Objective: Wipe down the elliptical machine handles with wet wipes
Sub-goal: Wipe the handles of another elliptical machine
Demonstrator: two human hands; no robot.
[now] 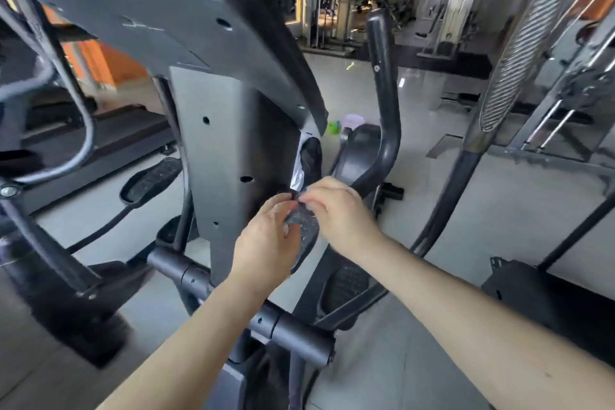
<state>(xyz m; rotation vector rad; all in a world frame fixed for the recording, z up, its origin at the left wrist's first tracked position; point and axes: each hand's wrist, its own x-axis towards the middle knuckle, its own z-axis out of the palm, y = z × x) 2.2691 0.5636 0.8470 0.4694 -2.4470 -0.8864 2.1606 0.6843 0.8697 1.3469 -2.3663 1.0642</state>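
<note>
Both my hands meet in front of the elliptical machine's grey centre column (pixel 216 156). My left hand (pixel 266 240) and my right hand (pixel 339 213) pinch a small, thin, grey-looking wipe (pixel 299 218) between their fingertips; the wipe looks almost see-through. The right dark curved handle (pixel 382 103) rises just behind my right hand. The left handle (pixel 76 130) curves at the far left, blurred. The console's underside (pixel 159 10) hangs overhead.
Black crossbar (pixel 293 329) lies below my forearms. Pedals (pixel 153 176) sit low on both sides. A green and a pink object (pixel 346 123) stand on the pale floor beyond. Another machine's ribbed post (pixel 519 56) stands at right, weight racks behind.
</note>
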